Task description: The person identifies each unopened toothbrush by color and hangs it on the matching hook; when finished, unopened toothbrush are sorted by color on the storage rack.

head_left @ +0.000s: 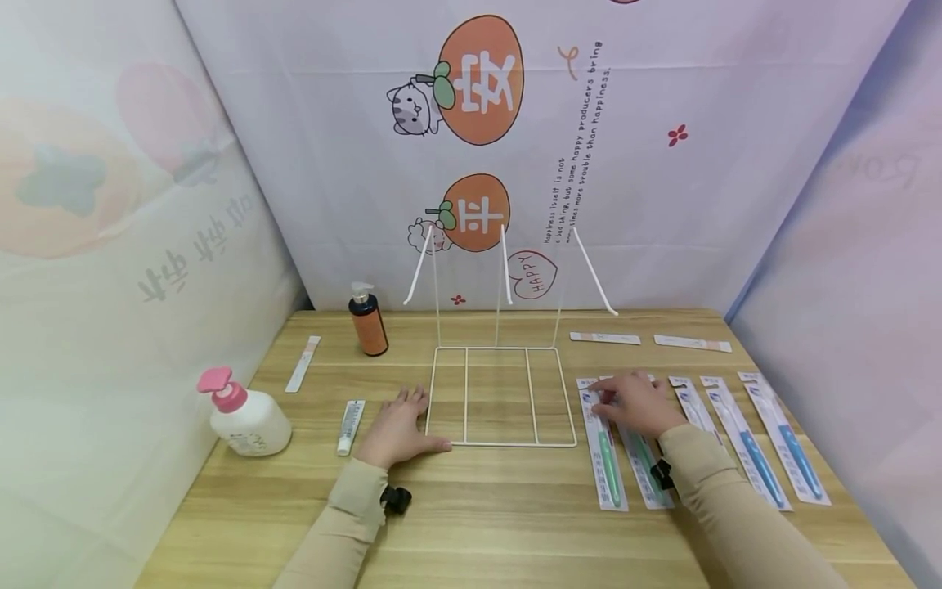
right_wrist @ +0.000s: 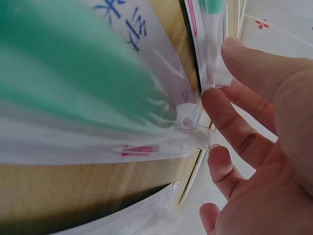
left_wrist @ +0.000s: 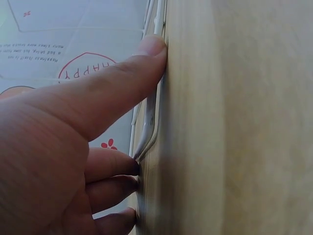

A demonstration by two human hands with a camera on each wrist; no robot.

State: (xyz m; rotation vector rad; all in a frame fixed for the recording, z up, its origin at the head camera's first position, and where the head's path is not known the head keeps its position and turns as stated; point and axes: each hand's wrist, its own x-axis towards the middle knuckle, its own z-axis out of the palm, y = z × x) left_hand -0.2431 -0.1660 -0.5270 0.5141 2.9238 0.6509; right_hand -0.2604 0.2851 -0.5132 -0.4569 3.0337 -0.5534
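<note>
A white wire rack (head_left: 502, 445) with three upright hooks stands on the wooden table. At its front left corner rests my left hand (head_left: 397, 429), thumb laid along the front wire and fingertips down by the left side, as the left wrist view also shows. My right hand (head_left: 639, 403) is over the packaged toothbrushes; thumb and fingers touch the top end of the leftmost pack, a green toothbrush (head_left: 609, 470). In the right wrist view, a gap shows between thumb (right_wrist: 244, 54) and fingers. The second green toothbrush (head_left: 648, 458) lies partly beneath this hand and wrist.
More packaged toothbrushes, including blue ones (head_left: 761, 466), lie to the right. A toothpaste tube (head_left: 350, 427), a pink-topped pump bottle (head_left: 252, 421) and a dark pump bottle (head_left: 370, 325) stand or lie left. Slim sachets (head_left: 605, 338) lie near the back edge.
</note>
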